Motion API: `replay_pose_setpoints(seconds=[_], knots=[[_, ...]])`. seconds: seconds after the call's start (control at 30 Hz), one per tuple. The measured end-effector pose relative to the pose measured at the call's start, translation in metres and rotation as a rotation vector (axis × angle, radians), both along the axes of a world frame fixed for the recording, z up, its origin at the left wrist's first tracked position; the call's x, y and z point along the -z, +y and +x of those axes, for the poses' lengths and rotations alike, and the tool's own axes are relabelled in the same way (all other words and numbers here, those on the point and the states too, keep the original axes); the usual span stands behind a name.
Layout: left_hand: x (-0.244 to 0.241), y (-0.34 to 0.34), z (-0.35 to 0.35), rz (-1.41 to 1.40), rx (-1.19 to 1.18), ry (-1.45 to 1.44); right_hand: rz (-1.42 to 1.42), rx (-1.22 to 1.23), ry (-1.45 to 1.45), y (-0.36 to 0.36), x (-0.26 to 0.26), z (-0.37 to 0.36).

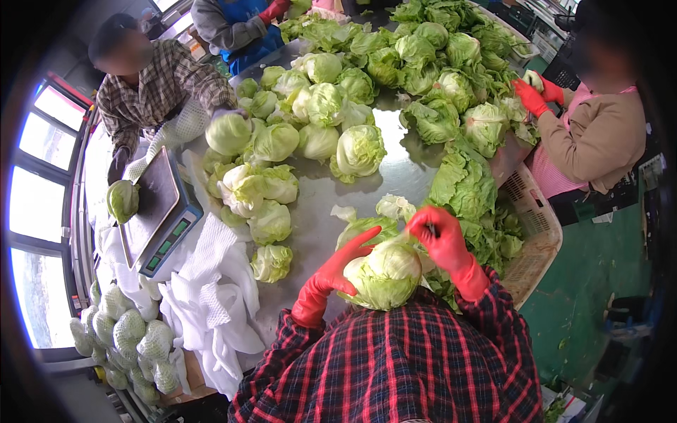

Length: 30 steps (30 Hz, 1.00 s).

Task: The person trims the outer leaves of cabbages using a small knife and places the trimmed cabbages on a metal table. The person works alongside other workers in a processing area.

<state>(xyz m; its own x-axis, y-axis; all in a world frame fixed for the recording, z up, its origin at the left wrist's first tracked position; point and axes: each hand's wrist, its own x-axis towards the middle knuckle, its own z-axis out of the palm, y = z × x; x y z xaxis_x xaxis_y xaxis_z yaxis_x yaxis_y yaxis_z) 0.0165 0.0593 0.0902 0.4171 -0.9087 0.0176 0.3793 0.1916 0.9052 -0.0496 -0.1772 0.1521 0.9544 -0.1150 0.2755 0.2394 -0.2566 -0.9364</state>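
A trimmed lettuce head sits right in front of me at the table edge, close to my plaid front. My left hand, in a red rubber glove, is spread at its left side, thumb against or very near the leaves. Above the head's right side, my gloved right hand has its fingers curled around a small dark tool, mostly hidden, perhaps a knife. Some blur surrounds these fingertips. Loose outer leaves and a cut leaf piece lie just beyond the head.
Lettuce heads cover the metal table. Leaves heap beside a plastic crate at right. Left are a scale, white foam netting and netted heads. Co-workers stand around; one person handles lettuce.
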Motion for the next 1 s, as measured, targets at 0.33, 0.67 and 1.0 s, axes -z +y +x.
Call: replay_pose_setpoints(seconds=[0.33,0.67,1.0], knots=[[0.023,-0.004,-0.023,-0.012,-0.362,0.437,-0.216,0.178,0.107,-0.016,0.048,-0.01],[0.015,-0.034,-0.032,-0.123,-0.527,0.574,-0.4,0.147,-0.048,0.026,0.028,-0.042],[0.025,-0.031,-0.032,-0.183,-0.593,0.71,-0.472,-0.543,0.15,0.014,0.012,-0.058]])
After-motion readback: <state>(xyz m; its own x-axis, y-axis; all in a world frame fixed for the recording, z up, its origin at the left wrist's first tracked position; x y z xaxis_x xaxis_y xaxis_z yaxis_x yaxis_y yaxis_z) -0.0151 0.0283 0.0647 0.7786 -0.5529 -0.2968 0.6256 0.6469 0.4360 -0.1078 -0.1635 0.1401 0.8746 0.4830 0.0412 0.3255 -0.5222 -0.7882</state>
